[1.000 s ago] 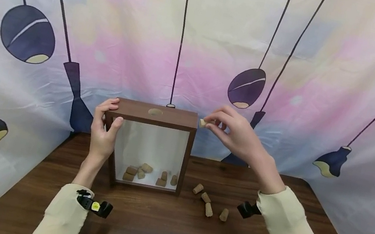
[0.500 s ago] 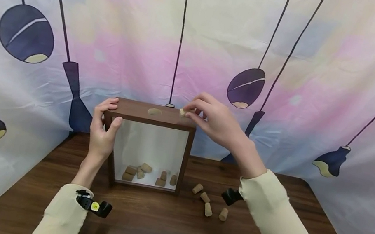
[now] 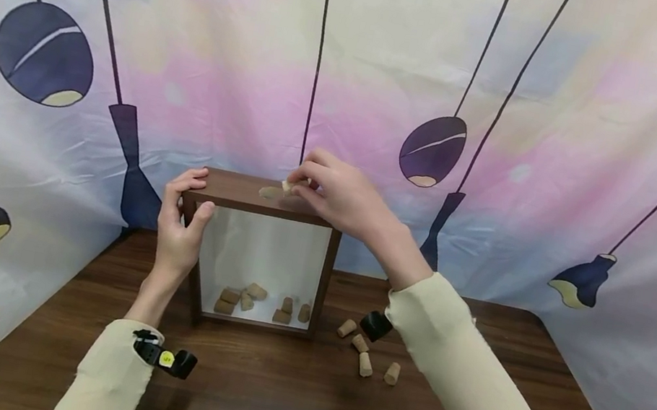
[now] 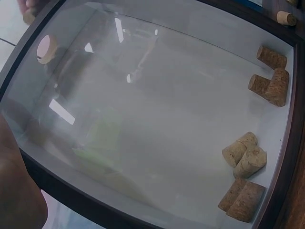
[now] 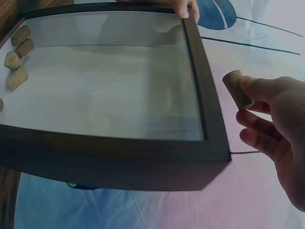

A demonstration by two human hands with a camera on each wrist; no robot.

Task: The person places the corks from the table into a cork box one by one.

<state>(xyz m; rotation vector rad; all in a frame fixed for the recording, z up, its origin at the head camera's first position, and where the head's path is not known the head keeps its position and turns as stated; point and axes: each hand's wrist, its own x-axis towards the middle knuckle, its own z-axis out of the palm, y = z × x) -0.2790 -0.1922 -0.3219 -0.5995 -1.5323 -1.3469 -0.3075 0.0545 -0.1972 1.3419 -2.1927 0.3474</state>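
A dark wooden box with a clear front (image 3: 262,259) stands upright on the table, a round hole (image 3: 270,192) cut in its top. My left hand (image 3: 179,237) grips the box's upper left corner, thumb on the front and fingers over the top edge. Between thumb and fingers my right hand (image 3: 343,197) pinches a cork (image 5: 237,89), just above the top and beside the hole's right edge. Inside, several corks (image 4: 245,202) lie on the floor of the box in two loose groups.
Several loose corks (image 3: 365,365) lie on the brown wooden table (image 3: 268,399), right of the box. A patterned cloth (image 3: 227,70) with printed lamps hangs close behind the table and box.
My right hand has moved left with its cork, from beyond the box's right corner to the hole. My left hand has kept its hold on the box.
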